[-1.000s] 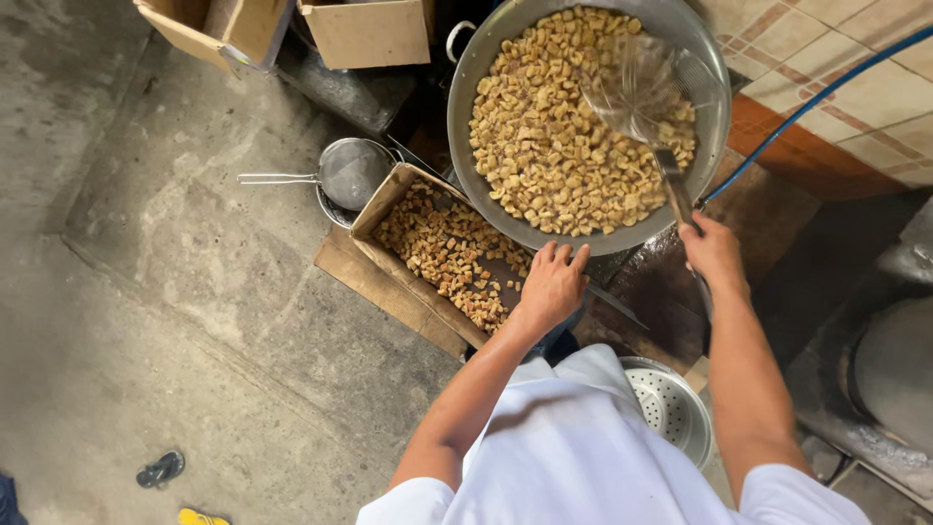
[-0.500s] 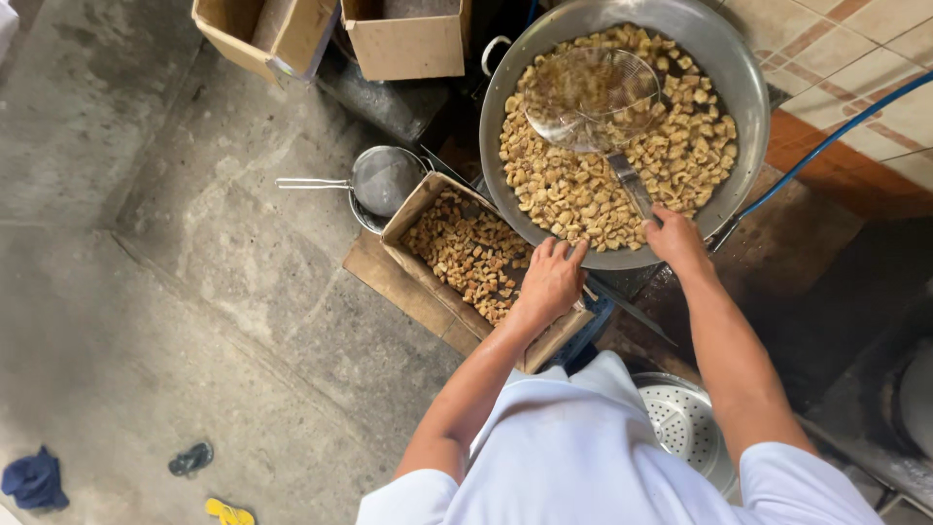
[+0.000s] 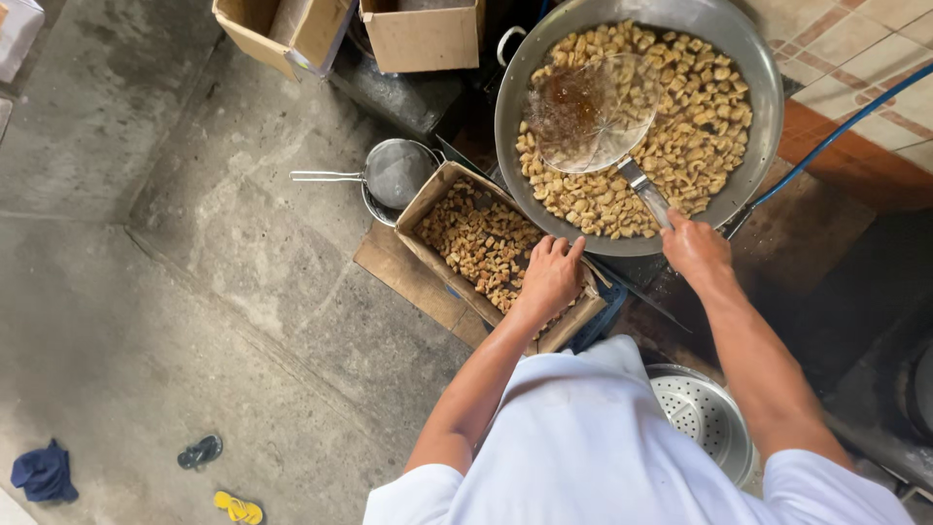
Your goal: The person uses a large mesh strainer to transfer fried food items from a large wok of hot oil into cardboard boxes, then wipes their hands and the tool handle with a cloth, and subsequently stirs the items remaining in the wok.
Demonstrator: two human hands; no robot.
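Standing over the work, the person has a perforated metal colander (image 3: 702,416) by the right side. The left hand (image 3: 550,275) lies fingers-together in the cardboard box (image 3: 420,212) of fried pieces, and the right hand (image 3: 694,249) grips the mesh skimmer (image 3: 591,112) over the wok (image 3: 758,68). Beyond sit a small strainer (image 3: 391,173) and two cartons (image 3: 423,37), crowding the floor.

Bare concrete floor (image 3: 175,282) lay open to the left, with only a strainer (image 3: 389,175) just beside the cardboard box (image 3: 428,209). Ahead, the wide pan (image 3: 748,165) (packed with fried pieces) blocked the way, and a perforated steamer tray (image 3: 705,418) crowded the right.
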